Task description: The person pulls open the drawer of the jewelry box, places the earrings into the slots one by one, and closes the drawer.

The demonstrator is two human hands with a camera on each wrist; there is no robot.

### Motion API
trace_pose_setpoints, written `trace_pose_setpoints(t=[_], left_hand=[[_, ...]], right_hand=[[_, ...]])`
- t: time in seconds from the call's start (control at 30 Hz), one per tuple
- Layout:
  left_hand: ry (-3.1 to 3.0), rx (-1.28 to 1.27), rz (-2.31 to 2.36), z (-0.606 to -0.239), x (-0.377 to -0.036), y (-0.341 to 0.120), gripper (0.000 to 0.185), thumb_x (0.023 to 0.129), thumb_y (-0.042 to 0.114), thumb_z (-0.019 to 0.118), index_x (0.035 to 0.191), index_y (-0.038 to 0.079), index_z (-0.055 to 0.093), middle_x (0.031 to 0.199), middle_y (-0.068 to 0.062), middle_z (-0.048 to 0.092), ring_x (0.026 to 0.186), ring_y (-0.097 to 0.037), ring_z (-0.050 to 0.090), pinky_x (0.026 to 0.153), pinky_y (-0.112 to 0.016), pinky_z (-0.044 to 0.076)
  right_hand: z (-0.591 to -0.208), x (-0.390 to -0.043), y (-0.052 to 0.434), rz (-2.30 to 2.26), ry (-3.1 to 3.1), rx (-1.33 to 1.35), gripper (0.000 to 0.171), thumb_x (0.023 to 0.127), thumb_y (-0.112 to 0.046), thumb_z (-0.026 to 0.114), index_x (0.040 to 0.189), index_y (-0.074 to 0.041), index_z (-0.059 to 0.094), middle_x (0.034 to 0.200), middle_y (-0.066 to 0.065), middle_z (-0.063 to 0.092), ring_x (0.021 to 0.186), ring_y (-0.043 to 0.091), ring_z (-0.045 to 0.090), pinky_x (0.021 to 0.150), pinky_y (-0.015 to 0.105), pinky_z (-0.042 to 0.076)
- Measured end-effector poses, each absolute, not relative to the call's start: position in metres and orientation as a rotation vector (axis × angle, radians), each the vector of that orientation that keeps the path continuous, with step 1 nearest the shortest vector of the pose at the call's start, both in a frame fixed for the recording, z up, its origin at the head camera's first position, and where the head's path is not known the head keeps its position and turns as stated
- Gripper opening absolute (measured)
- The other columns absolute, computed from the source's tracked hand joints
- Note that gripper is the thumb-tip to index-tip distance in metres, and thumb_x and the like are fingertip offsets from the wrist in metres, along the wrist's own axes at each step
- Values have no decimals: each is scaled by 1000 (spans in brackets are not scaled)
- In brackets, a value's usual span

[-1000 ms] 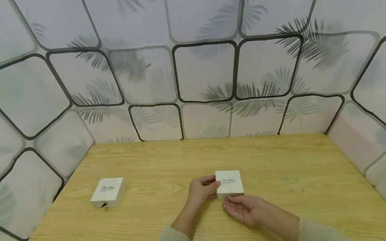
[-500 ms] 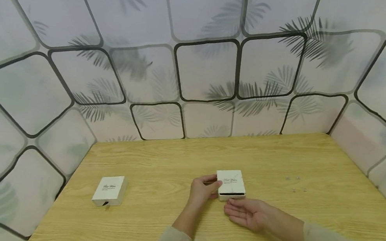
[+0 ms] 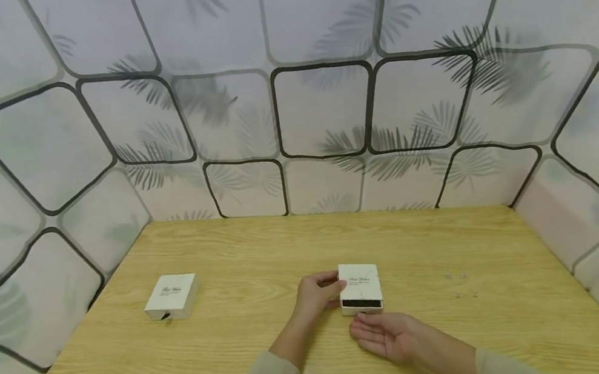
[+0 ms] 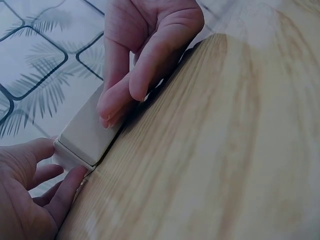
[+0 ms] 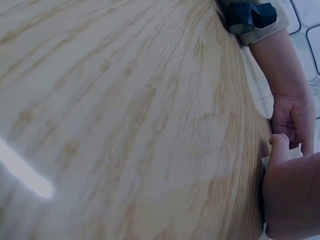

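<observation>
Slid further out of white box (image 3: 359,283) toward right hand (image 3: 388,335), apparently its inner drawer; left hand (image 3: 315,295) clamped on box's left side; right fingers relaxed, touching drawer's near end.

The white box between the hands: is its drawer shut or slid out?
Slid partly out. The white box shows a dark gap at its near edge; the left hand holds its side, the right hand is at the drawer end.

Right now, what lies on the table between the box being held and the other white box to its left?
Only bare wooden table in the head view, apart from the left hand gripping the held box; the other box sits alone.
</observation>
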State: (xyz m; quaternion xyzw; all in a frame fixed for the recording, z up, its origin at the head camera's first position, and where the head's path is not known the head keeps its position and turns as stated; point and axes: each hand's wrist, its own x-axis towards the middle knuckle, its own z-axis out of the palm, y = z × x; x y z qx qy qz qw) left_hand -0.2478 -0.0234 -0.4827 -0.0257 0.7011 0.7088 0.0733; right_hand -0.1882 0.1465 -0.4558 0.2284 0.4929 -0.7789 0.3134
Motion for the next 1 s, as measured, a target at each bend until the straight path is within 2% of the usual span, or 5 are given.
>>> trace_pose_setpoints(t=[0.43, 1.0], left_hand=[[2125, -105, 2138, -483, -247, -20, 40, 82, 8, 72, 117, -7, 61, 105, -16, 64, 80, -17, 66, 65, -30, 60], [2140, -176, 2119, -482, -249, -20, 37, 81, 10, 74, 114, -4, 65, 101, -13, 65, 75, -14, 65, 61, -29, 60]], right_hand=[[-457, -184, 148, -2036, 1325, 593, 10, 93, -7, 59, 97, 0, 65, 86, 12, 72, 86, 23, 70, 94, 40, 52], [-457, -173, 144, -2008, 1364, 673, 13, 93, -5, 57, 99, 3, 65, 86, 14, 72, 85, 24, 70, 90, 41, 54]])
